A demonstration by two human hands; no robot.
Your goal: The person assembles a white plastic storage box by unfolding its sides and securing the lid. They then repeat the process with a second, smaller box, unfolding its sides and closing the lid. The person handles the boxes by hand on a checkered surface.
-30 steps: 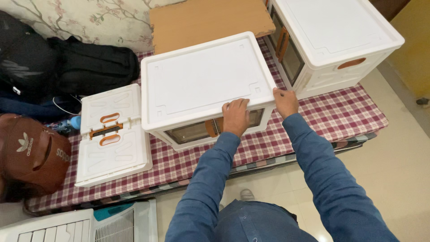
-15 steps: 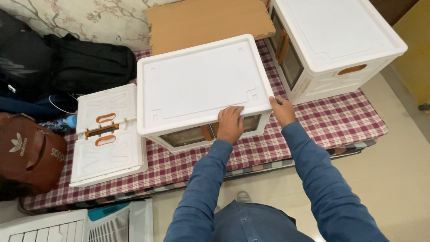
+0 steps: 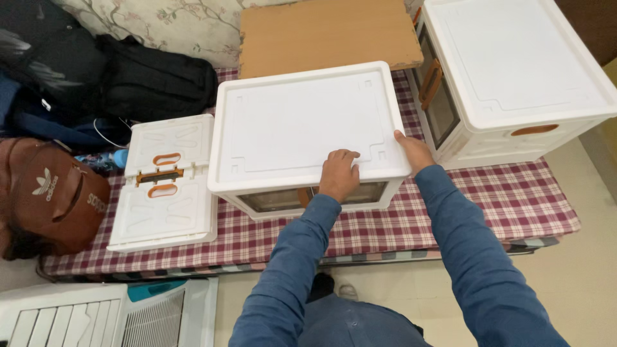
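Left hand (image 3: 339, 173) grips white box (image 3: 302, 122) lid's front edge; right hand (image 3: 414, 152) clasps its right corner. Second box (image 3: 514, 64) just beside.

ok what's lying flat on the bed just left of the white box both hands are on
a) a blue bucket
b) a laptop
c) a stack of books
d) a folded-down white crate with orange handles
d: beside the white box, gripped at its near edge by the left hand and right hand, lies a collapsed white crate with orange handle cutouts on the checked bedcover.

White storage box (image 3: 302, 125), flat lid on (clear front panel), upright on checked mattress (image 3: 514, 193).
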